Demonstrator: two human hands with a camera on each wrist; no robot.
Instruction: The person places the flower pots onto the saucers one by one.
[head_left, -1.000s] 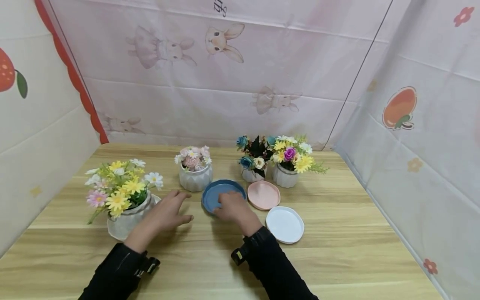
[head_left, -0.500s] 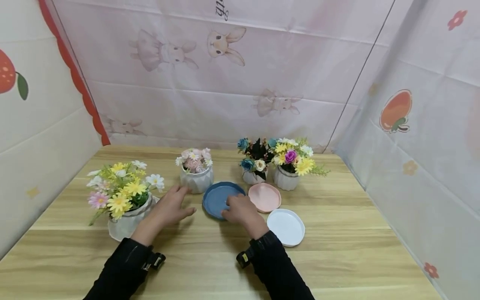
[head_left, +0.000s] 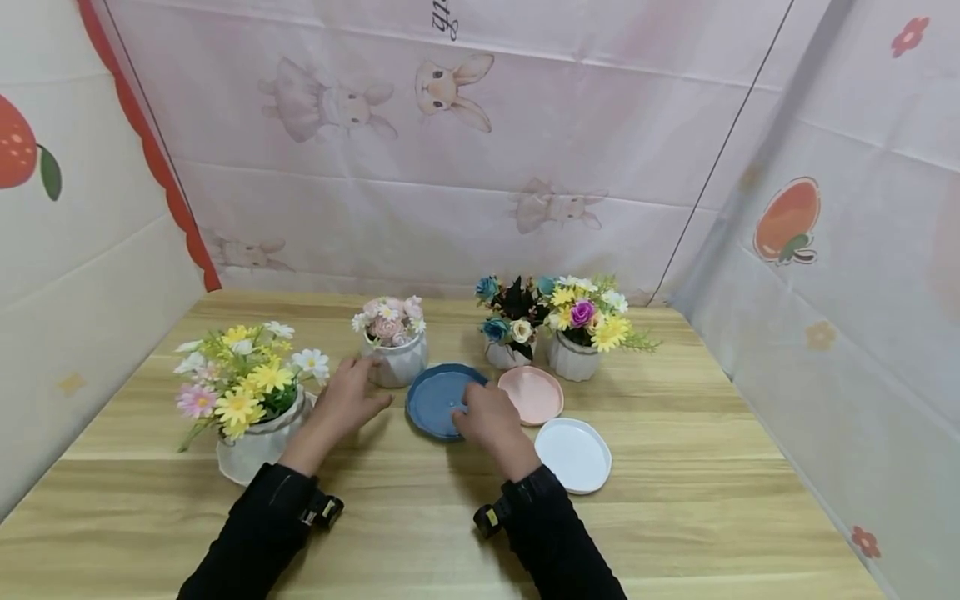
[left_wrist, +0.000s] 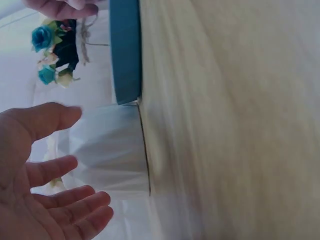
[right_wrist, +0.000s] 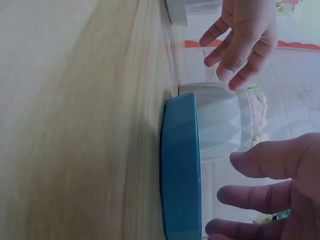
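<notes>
My left hand (head_left: 348,406), fingers spread, reaches toward a white ribbed pot of pink flowers (head_left: 397,363). In the left wrist view a gap shows between its thumb and fingers, with the pot (left_wrist: 112,150) just beyond them. Over the right edge of a round blue saucer (head_left: 438,404) hovers my right hand (head_left: 495,421). Its loosely bent fingers hold nothing; in the right wrist view they are above the saucer's rim (right_wrist: 182,170). The saucer lies flat in front of the pot, close to its base.
At the left, a pot of yellow and white flowers (head_left: 258,437) stands on a white saucer. Behind on the right are a pot with blue roses (head_left: 506,354) and one with mixed flowers (head_left: 573,358). A pink saucer (head_left: 532,396) and a white saucer (head_left: 573,456) lie to the right.
My left hand has moved slightly forward and right, closer to the pot of pink flowers. My right hand has shifted right, from the saucer's middle toward its right edge.
</notes>
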